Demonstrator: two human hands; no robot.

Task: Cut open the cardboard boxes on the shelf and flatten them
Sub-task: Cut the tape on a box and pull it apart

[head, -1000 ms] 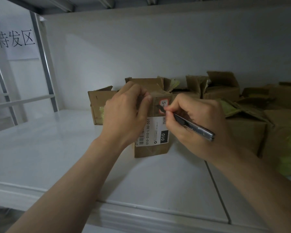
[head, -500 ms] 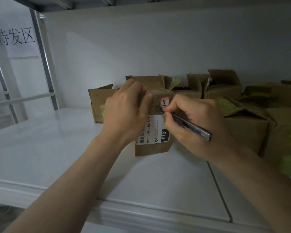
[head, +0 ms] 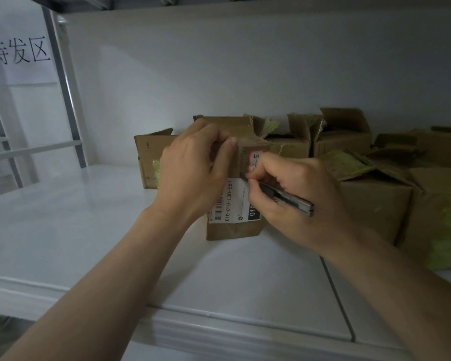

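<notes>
White metal shelf (head: pixel 76 230) carries a small cardboard box (head: pixel 233 230), which stands upright near the middle of the view. The left hand (head: pixel 193 175) is curled over the box's top at 11 o'clock and holds it. The right hand (head: pixel 300 204), at 3 o'clock of the box, pinches a utility knife (head: pixel 289 199), with the tip against the front face just above the white label (head: pixel 229 204). Opened boxes (head: pixel 341 136) stand behind, from 1 to 3 o'clock.

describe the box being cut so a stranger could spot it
On the shelf, cardboard boxes cluster at the back right. The box stands in front of them, gripped by the left hand, the right hand holding a knife to it. It alone shows a barcode label reading 010-010-L30-551.
</notes>
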